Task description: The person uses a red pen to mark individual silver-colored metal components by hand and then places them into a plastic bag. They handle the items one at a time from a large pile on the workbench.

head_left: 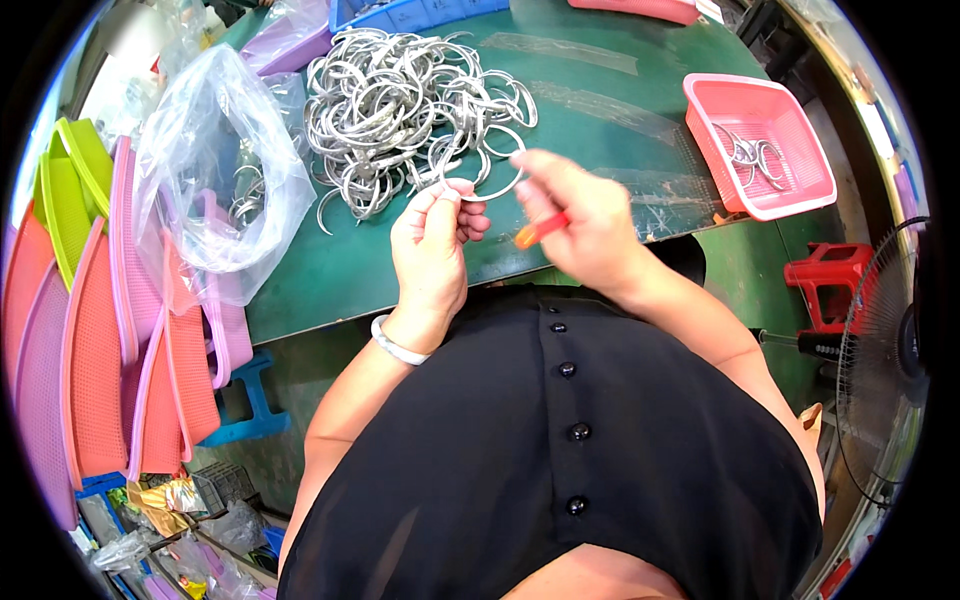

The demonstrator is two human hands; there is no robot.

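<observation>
My left hand (433, 235) is closed, pinching the lower edge of a thin silver ring (506, 190) between thumb and fingers. The ring is held up at the near side of a large tangled pile of silver rings (385, 105). Opposite, my right hand (592, 222) is closed around a small tool with a red and orange handle (541, 231). Its fingertips are at the ring's right side; whether they touch it I cannot tell. The tool's working end is hidden by the hand, which is slightly blurred.
A pink basket (762, 200) with a few silver pieces stands right on the green table (590, 110). At left, an opened clear plastic bag (215, 150) sits beside stacked coloured baskets (95, 370). A blue crate (425, 14) is behind the pile; a fan (880, 350) and red stool (828, 285) stand right.
</observation>
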